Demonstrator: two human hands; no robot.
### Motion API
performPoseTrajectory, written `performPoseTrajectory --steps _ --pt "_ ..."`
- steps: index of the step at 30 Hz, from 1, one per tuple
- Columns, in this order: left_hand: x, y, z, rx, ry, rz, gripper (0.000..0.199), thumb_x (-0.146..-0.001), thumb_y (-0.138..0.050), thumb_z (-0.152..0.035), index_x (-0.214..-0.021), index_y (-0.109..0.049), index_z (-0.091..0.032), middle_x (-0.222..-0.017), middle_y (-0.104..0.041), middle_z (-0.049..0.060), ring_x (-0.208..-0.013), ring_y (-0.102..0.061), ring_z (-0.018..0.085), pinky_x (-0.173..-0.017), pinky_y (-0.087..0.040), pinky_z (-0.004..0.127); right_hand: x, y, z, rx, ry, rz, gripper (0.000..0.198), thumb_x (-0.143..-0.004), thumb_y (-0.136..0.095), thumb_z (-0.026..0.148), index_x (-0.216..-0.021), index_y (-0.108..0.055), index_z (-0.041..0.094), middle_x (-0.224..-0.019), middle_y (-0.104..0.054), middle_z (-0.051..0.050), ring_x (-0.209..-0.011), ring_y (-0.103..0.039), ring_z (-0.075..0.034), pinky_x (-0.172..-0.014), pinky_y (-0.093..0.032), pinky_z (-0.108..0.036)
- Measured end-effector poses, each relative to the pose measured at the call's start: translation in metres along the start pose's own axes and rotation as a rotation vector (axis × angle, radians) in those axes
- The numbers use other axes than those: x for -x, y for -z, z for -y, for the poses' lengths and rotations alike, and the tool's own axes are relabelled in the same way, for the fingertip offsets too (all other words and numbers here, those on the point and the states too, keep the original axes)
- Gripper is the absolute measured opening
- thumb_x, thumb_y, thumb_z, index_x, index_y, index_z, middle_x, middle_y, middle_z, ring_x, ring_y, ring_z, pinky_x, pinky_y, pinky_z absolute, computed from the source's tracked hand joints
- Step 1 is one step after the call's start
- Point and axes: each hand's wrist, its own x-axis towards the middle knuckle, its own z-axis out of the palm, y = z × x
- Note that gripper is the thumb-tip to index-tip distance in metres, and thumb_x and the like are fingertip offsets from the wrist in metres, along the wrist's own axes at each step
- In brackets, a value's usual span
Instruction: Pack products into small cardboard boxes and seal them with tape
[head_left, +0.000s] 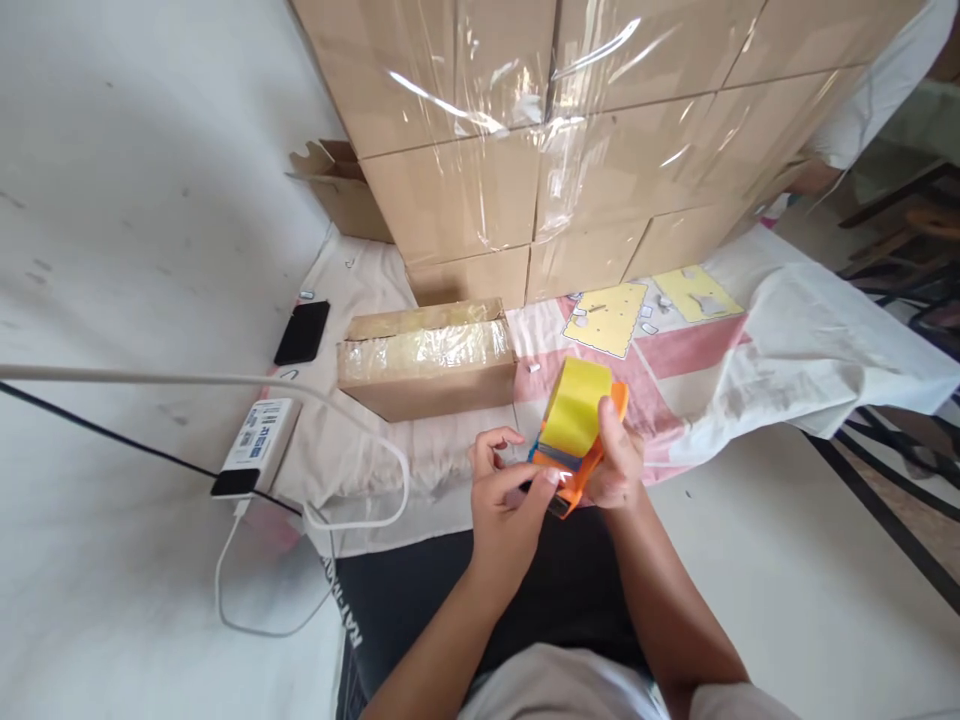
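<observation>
A tape dispenser (574, 425), orange with a wide yellow roll on it, is held up over the front edge of the cloth-covered table. My right hand (619, 460) wraps around its right side, the thumb lying against the roll. From the left, my left hand (510, 490) pinches with thumb and index finger at the dispenser's lower front end; whether a tape end is between those fingertips cannot be made out. Just behind and to the left lies a cardboard box (442, 385), closed, with shiny clear tape along its top.
Stacked cartons (465, 200) under clear film stand at the back. A smaller open carton (345, 200) is behind at left. A black phone (302, 332) and a white power strip (259, 440) with cables line the left side. Scraps lie on the tablecloth (697, 390).
</observation>
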Motion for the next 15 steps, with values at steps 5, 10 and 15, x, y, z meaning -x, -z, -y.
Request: performPoseTrajectory --steps 5,10,15 --pt "0.011 0.003 -0.009 0.175 0.081 0.058 0.023 -0.094 -0.069 -0.03 -0.074 -0.078 -0.024 -0.096 -0.052 0.004 -0.094 -0.057 0.016 -0.085 -0.047 0.029 -0.028 0.036 -0.004 0.272 0.2 0.01 0.064 -0.105 -0.037 0.053 -0.165 -0.031 0.031 -0.103 -0.073 -0.01 -0.091 -0.072 -0.03 -0.087 -0.059 -0.047" --pt "0.02 -0.014 0.002 0.243 0.068 0.229 0.024 -0.094 -0.067 -0.026 -0.071 -0.07 -0.02 -0.089 -0.059 0.003 -0.083 -0.06 0.014 -0.075 -0.048 0.025 -0.066 0.046 -0.01 0.354 -0.108 -0.433 0.069 -0.103 -0.034 0.06 -0.159 -0.043 0.021 -0.154 -0.049 -0.016 -0.145 -0.047 -0.038 -0.115 -0.043 -0.055" --pt "0.004 -0.002 0.033 -0.14 -0.267 0.218 0.019 -0.098 -0.062 -0.022 -0.081 -0.07 -0.019 -0.089 -0.069 0.004 -0.082 -0.066 0.015 -0.076 -0.046 0.029 -0.064 0.035 0.037 -0.168 -0.557 -0.532 0.061 -0.101 -0.037 0.054 -0.152 -0.052 0.024 -0.08 -0.067 -0.006 -0.077 -0.071 -0.026 -0.093 -0.057 -0.048"
